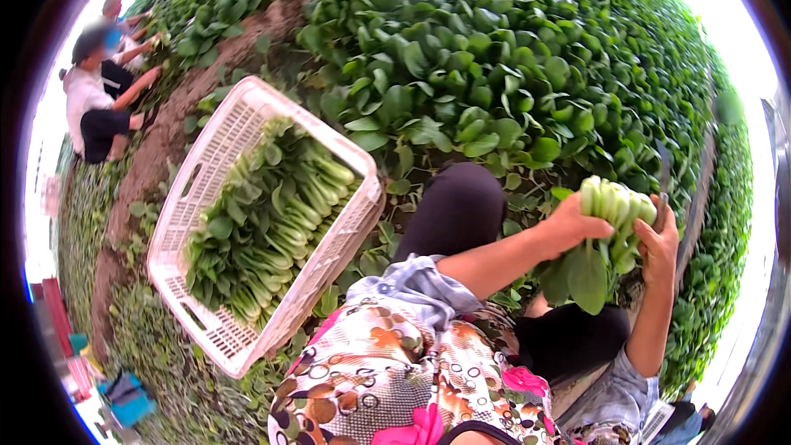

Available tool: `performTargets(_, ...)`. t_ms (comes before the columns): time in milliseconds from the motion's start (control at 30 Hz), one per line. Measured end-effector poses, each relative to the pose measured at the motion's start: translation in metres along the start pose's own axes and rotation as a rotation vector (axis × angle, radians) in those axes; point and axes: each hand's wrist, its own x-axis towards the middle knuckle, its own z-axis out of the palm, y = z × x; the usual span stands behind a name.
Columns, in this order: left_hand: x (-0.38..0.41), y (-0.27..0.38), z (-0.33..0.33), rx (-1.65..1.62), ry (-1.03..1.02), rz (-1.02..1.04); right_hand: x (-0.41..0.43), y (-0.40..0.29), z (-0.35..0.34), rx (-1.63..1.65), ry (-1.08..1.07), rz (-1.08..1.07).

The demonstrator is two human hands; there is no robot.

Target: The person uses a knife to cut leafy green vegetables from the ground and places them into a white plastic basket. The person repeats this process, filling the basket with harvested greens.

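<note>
My left hand (575, 225) grips a bunch of green leafy vegetables, apparently bok choy (609, 201), with the pale stem ends up and the leaves hanging down. In my right hand (658, 244) is a knife (664, 167), its dark blade pointing up and away. The fingers of that hand also touch the right side of the bunch. To my left, a white plastic crate (309, 114) sits tilted on the ground. Rows of cut bok choy (272, 222) lie inside it, stem ends mostly towards the right.
A dense bed of growing greens (494, 62) spreads ahead of my knees. A bare soil strip (154, 142) runs along the left. Beyond it, a person in a white top (86, 93) squats beside another worker. A blue container (126, 398) stands at lower left.
</note>
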Motion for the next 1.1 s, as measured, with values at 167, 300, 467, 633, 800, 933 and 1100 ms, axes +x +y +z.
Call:
performTargets(167,0.004,-0.006,0.002,0.023,0.057,-0.009,0.014,0.018,-0.012,-0.011,0.006,-0.048)
performTargets(300,0.011,-0.009,-0.006,0.006,0.044,-0.031,0.026,0.036,-0.019,0.077,-0.038,-0.018)
performTargets(467,0.017,-0.002,-0.028,-0.111,0.001,-0.052,0.041,0.060,-0.025,0.325,-0.016,0.046)
performTargets(633,0.041,-0.025,-0.074,-0.183,0.179,-0.298,0.056,0.117,-0.078,0.332,0.221,0.066)
performTargets(800,0.057,-0.066,-0.119,-0.181,0.403,-0.464,0.045,0.206,-0.105,0.278,0.350,0.229)
performTargets(933,0.071,-0.116,-0.142,-0.154,0.416,-0.553,0.018,0.275,-0.114,0.253,0.404,0.389)
performTargets(1100,0.097,-0.166,-0.158,-0.069,0.434,-0.740,-0.001,0.335,-0.111,0.109,0.361,0.504)
